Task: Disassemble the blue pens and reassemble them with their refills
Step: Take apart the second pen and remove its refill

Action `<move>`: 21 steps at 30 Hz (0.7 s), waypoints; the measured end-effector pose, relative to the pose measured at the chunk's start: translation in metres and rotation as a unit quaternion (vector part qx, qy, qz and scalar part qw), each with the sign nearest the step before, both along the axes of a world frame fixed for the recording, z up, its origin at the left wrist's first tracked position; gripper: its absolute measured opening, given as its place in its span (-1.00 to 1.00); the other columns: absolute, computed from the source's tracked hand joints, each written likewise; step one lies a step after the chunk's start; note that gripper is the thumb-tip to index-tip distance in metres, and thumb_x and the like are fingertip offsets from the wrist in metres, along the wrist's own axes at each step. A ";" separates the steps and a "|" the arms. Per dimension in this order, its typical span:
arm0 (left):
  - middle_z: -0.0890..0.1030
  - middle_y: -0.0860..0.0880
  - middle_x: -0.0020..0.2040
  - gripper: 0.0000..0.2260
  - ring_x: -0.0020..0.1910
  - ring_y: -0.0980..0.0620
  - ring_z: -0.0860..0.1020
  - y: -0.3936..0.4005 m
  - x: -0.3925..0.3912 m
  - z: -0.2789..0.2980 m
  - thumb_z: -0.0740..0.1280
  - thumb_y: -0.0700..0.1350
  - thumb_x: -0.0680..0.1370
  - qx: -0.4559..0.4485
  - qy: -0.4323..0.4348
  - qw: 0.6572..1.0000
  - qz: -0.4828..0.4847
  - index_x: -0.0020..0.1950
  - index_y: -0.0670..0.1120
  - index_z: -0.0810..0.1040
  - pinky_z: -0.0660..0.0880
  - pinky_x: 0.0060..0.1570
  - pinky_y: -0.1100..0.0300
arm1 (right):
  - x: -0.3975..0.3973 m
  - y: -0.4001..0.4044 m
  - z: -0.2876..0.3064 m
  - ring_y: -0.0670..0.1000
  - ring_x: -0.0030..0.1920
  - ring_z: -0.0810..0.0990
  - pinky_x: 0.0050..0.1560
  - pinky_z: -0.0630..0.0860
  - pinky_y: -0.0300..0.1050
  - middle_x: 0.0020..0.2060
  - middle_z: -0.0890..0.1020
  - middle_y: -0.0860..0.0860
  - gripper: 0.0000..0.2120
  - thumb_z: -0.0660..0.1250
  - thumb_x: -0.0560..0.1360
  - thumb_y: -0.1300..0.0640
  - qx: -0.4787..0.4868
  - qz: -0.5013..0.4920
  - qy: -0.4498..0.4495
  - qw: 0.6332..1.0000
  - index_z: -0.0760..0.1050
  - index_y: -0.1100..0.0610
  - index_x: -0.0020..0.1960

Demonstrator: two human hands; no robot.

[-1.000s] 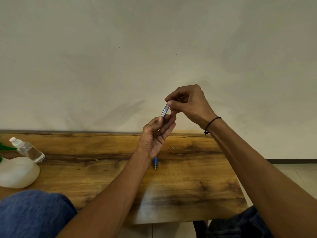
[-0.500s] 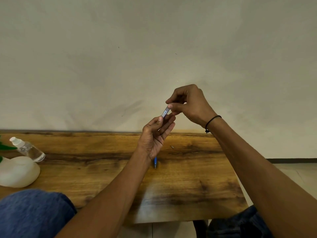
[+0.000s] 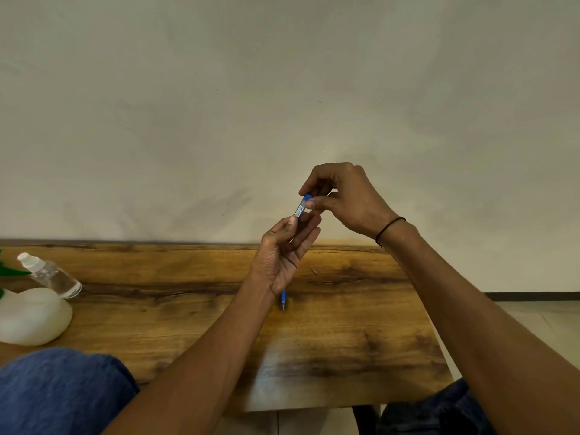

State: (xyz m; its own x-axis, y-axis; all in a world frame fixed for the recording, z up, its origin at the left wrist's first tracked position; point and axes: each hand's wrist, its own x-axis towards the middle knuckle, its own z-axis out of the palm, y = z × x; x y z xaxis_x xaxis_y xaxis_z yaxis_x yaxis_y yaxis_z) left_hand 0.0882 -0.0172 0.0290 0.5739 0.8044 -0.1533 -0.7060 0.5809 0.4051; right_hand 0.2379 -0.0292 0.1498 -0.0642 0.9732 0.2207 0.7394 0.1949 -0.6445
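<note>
pen [image 3: 300,208] middle hidden inside left hand [image 3: 282,255], green leaf [image 3: 11,272] cut off at left edge

A clear pen [image 3: 300,209] with a blue end and a white printed label is held between both hands; its blue tip shows below the left hand [image 3: 282,255]. A thin black band [image 3: 389,229] circles the right wrist. Beneath the hands, golden-brown wooden table [image 3: 361,324] with dark grain streaks.
</note>
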 end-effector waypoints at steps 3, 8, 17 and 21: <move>0.67 -0.36 0.26 -0.72 0.26 -0.24 0.68 -0.001 0.000 -0.001 0.39 -0.17 0.57 -0.007 0.005 1.000 -0.001 0.18 -0.33 0.69 0.67 0.19 0.00 | 0.003 -0.002 0.001 0.00 -0.23 0.72 -0.05 0.70 -0.04 -0.19 0.73 0.05 -0.89 0.53 0.47 0.34 0.009 -0.009 0.014 1.000 0.67 0.22 -0.03; 0.64 -0.36 0.31 -0.66 0.33 -0.26 0.64 0.000 -0.004 -0.006 0.39 -0.09 0.58 -0.013 0.007 1.000 0.007 0.19 -0.34 0.67 0.62 0.28 -0.02 | 0.019 -0.002 -0.005 -0.02 -0.30 0.75 -0.13 0.73 -0.09 -0.22 0.72 0.11 -0.88 0.56 0.46 0.28 0.006 -0.087 0.041 0.995 0.66 0.25 -0.03; 0.67 -0.34 0.27 -0.66 0.28 -0.22 0.68 0.005 -0.007 0.000 0.37 -0.05 0.58 0.005 0.004 1.000 0.011 0.13 -0.33 0.71 0.65 0.24 0.00 | 0.043 -0.010 -0.095 0.20 -0.13 0.72 -0.08 0.61 -0.05 -0.16 0.72 0.20 -0.91 0.56 0.46 0.27 -0.118 -0.248 -0.033 0.961 0.67 0.25 -0.09; 0.67 -0.33 0.27 -0.65 0.29 -0.22 0.67 0.007 -0.009 -0.001 0.35 -0.05 0.60 0.007 0.003 1.000 0.010 0.12 -0.33 0.71 0.64 0.25 0.00 | 0.042 -0.016 -0.141 0.17 -0.06 0.67 -0.13 0.48 -0.11 -0.07 0.72 0.20 -0.88 0.56 0.48 0.23 -0.158 -0.316 -0.021 0.935 0.68 0.25 -0.05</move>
State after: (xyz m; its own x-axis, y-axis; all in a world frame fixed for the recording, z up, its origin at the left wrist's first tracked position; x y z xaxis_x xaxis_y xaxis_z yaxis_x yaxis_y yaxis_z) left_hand 0.0790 -0.0097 0.0278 0.5560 0.8183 -0.1458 -0.7153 0.5604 0.4175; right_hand 0.2795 -0.0453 0.0089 0.5440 0.8359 -0.0732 0.6690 -0.4847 -0.5634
